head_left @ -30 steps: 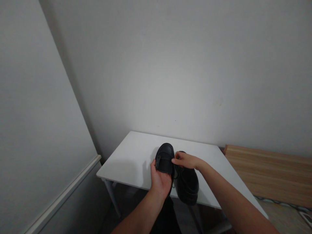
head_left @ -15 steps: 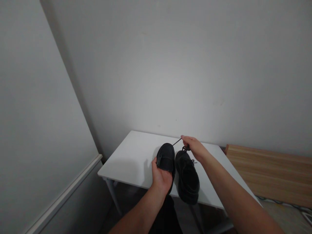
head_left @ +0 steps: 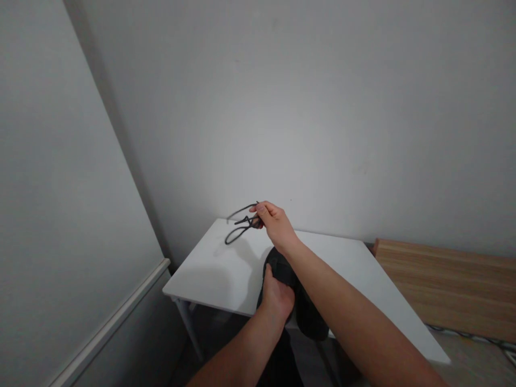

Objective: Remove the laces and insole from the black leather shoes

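My left hand (head_left: 277, 298) grips a black shoe (head_left: 282, 272) near the front edge of the white table (head_left: 217, 269). Its thumb lies along the shoe's side, and the other fingers are out of sight inside or behind it. Above the table's back half, my right hand (head_left: 273, 219) pinches a loose black shoelace (head_left: 237, 235). Loops and an end of the lace hang out to the left of the fingers. A second black shoe (head_left: 312, 321) stands just right of the first, partly covered by my right forearm.
Behind the table rises a grey-white wall (head_left: 258, 107). On the left is a pale panel with a ledge (head_left: 116, 317). A wooden board (head_left: 443, 290) lies beyond the table's right side, with a cable along its lower edge.
My right hand has swung left and up from beside the second shoe, carrying the lace. The lace, earlier stretched taut from the first shoe, now dangles in loops. My left hand shifted slightly right.
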`<action>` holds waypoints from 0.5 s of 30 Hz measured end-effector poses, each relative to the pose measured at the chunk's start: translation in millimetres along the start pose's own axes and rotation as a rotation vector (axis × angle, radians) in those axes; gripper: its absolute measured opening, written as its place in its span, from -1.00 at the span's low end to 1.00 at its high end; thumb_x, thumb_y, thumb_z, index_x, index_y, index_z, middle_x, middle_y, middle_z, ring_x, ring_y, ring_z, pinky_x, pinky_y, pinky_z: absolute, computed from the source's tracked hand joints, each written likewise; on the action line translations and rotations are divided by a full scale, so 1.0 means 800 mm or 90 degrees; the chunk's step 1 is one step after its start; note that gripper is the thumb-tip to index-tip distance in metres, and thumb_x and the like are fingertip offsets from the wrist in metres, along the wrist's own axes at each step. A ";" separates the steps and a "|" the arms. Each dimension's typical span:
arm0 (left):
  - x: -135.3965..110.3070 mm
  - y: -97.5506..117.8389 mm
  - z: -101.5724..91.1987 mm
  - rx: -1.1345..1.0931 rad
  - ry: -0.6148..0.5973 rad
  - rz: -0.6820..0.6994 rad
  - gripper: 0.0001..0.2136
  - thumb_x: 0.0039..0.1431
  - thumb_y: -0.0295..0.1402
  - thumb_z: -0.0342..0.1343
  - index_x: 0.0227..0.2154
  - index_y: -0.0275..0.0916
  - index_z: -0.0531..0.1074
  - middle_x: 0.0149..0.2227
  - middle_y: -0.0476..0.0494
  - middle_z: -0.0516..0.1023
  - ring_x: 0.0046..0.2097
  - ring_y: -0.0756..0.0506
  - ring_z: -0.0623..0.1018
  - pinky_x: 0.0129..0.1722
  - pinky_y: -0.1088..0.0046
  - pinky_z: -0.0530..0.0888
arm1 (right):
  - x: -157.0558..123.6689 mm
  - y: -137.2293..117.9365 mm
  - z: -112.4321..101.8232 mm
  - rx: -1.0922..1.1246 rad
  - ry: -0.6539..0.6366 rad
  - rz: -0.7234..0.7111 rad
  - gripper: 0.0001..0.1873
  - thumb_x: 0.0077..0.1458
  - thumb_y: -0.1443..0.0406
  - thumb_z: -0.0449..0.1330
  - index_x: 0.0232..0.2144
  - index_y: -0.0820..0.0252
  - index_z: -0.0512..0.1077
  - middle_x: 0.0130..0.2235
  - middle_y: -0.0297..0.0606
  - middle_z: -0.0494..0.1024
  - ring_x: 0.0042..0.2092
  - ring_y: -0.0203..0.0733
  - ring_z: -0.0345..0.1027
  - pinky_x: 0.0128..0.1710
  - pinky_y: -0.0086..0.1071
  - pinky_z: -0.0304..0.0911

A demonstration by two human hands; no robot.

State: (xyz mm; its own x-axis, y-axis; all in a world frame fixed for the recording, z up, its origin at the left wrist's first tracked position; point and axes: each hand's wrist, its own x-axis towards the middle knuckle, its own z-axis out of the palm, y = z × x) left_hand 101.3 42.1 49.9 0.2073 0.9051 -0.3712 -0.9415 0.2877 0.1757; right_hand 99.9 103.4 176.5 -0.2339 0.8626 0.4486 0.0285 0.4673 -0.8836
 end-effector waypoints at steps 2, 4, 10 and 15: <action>0.015 0.009 0.004 -0.013 0.043 0.034 -0.59 0.22 -0.19 -0.23 -0.06 -0.32 0.36 -0.07 -0.27 0.48 -0.11 -0.13 0.52 -0.17 0.37 0.47 | -0.004 -0.020 0.002 0.060 0.036 -0.046 -0.60 0.08 0.01 0.02 -0.35 0.23 0.39 -0.55 -0.37 0.39 -0.51 -0.38 0.24 -0.49 -0.50 0.14; 0.023 0.019 0.011 -0.009 0.062 0.038 -0.56 0.22 -0.16 -0.27 -0.01 -0.31 0.31 0.00 -0.27 0.43 -0.05 -0.11 0.49 -0.17 0.40 0.46 | -0.008 -0.030 -0.003 0.035 0.040 -0.044 -0.60 0.06 0.01 0.05 -0.36 0.24 0.41 -0.56 -0.37 0.39 -0.51 -0.38 0.24 -0.51 -0.51 0.12; -0.025 0.059 0.011 0.175 0.095 -0.096 -0.36 0.15 -0.05 -0.18 0.16 -0.45 0.01 0.15 -0.51 0.16 0.16 -0.23 0.28 -0.11 0.34 0.42 | -0.034 -0.021 -0.034 -0.079 0.014 0.012 -0.60 0.10 0.05 0.02 -0.30 0.27 0.42 -0.54 -0.34 0.41 -0.49 -0.36 0.24 -0.51 -0.49 0.12; -0.084 0.105 0.003 0.151 -0.112 -0.082 -0.48 0.09 0.03 -0.09 0.03 -0.18 0.21 -0.04 -0.30 0.40 -0.01 -0.28 0.44 -0.06 -0.03 0.37 | -0.071 -0.016 -0.024 -0.165 -0.166 0.057 -0.69 0.16 0.14 -0.02 -0.34 0.24 0.39 -0.44 -0.33 0.42 -0.43 -0.34 0.29 -0.43 -0.45 0.19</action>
State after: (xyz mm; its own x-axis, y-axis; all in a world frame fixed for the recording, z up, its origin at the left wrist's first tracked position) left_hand 8.6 6.4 91.7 0.3836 0.8906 -0.2443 -0.8202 0.4501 0.3531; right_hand 131.1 52.3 165.2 -0.4585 0.8390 0.2929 0.2971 0.4554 -0.8393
